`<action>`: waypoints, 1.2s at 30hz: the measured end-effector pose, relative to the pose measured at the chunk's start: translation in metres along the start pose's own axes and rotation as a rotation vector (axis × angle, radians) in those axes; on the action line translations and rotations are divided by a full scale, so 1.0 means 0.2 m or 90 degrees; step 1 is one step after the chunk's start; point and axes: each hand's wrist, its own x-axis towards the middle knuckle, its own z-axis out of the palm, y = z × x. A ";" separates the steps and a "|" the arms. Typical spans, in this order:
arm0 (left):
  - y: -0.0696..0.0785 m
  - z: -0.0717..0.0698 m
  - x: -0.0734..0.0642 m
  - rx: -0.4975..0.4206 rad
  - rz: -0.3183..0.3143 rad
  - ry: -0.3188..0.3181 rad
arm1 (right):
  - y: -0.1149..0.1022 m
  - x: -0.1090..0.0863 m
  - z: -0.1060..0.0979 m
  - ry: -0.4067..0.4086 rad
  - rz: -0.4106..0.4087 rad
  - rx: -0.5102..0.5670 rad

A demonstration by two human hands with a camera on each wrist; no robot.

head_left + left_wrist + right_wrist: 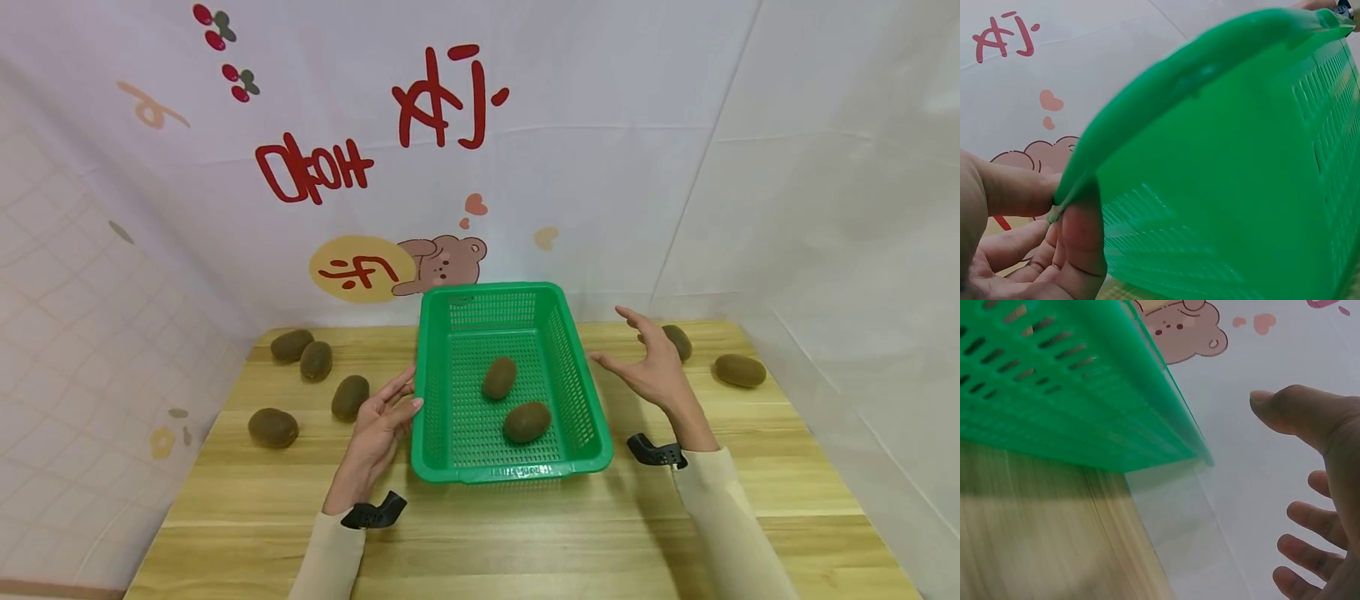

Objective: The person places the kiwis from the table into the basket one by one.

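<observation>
your left hand (375,435) pinches the rim of the green basket (517,473) toward the far edge of the worktop (525,546) while your right hand (660,375) is spread just clear, so steady both sides, holding it level lest the two kiwis (500,378) inside roll.

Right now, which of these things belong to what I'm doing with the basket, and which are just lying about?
In the job:
green basket, rim pinched by the left hand
two kiwis inside it
right hand, beside the basket, not touching it

Apparently just lying about:
four loose kiwis left of the basket
two loose kiwis on its right
</observation>
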 end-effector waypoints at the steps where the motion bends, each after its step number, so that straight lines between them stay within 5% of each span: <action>1: 0.00 0.00 0.00 0.001 0.001 0.000 | 0.01 0.00 -0.01 0.000 0.003 -0.001; 21: -0.02 -0.01 0.00 -0.002 0.000 -0.001 | 0.19 0.02 -0.21 0.049 0.003 -0.047; 36: -0.03 0.00 0.01 -0.025 -0.007 0.002 | 0.41 -0.05 -0.32 0.068 0.075 -0.114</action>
